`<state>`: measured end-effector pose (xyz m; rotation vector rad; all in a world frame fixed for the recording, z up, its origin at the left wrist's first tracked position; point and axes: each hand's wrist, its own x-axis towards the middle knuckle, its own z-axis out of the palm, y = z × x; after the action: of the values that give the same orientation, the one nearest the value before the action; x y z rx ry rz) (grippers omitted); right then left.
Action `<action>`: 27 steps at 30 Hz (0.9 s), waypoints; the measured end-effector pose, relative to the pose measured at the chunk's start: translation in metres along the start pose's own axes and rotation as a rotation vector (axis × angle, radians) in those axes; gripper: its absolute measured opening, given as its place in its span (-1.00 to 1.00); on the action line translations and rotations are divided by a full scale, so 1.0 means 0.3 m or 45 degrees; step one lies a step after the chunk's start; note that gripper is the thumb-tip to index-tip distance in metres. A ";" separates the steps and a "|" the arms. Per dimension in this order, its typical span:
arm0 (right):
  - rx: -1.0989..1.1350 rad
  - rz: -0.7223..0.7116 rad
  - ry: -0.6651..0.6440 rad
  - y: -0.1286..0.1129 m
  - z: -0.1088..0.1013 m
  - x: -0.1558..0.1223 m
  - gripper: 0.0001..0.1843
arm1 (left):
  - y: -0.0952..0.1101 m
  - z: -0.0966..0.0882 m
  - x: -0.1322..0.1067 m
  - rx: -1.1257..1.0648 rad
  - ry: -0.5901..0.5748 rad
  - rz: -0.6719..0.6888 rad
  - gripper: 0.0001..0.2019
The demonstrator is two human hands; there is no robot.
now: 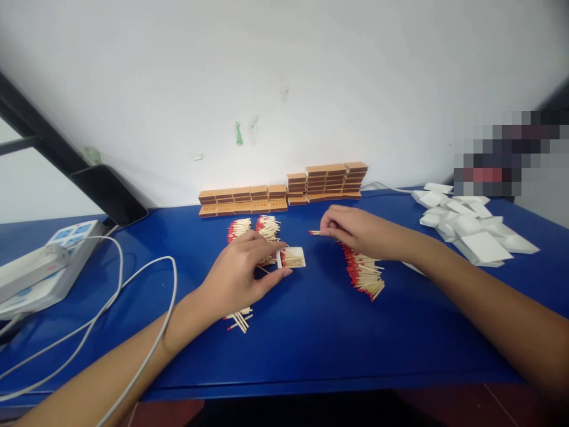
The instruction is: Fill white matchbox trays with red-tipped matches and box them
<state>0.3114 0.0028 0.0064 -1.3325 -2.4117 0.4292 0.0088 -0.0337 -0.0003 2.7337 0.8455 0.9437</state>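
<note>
The matchbox tray (pixel 278 260), white and partly filled with matches, lies near the middle of the blue bench (pixel 284 344), with its open top facing up. The bench is the largest thing here and it carries all the others. Along the wall stand rows of orange-brown matchboxes (pixel 297 190), stacked higher towards the right. At the far right there is a heap of white pieces (pixel 475 222), lying one over another, and at the left a power strip (pixel 73 237) with white cables beside it. The left hand (pixel 262 261) holds the left end of the tray between thumb and finger. The right hand (pixel 335 228) is nearly closed; it pinches a few matches (pixel 315 232), their red heads pointing left, and they are apart from the tray. Under this hand spreads a match pile (pixel 362 273). Behind the left hand are two smaller bunches (pixel 269 224), and close to the left wrist lie some loose sticks (pixel 240 320), a few of them crossed.
</note>
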 end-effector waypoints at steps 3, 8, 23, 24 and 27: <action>0.097 -0.021 0.115 -0.061 -0.002 -0.007 -0.68 | 0.000 0.004 0.000 -0.014 0.042 -0.014 -0.64; 0.245 -0.098 0.229 -0.153 0.021 -0.023 -0.72 | 0.000 0.005 0.003 -0.044 0.071 -0.060 -0.65; 0.201 -0.213 0.225 -0.220 0.064 -0.050 -0.83 | 0.011 0.007 0.005 -0.074 0.097 -0.040 -0.63; 0.199 -0.212 0.222 -0.222 0.064 -0.050 -0.83 | 0.011 0.007 0.005 -0.075 0.098 -0.041 -0.63; 0.198 -0.208 0.221 -0.227 0.063 -0.048 -0.83 | 0.010 0.007 0.005 -0.073 0.104 -0.038 -0.66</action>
<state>0.2594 -0.0461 0.0161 -1.0530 -2.2719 0.4278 0.0125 -0.0353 -0.0001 2.6428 0.8562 1.0630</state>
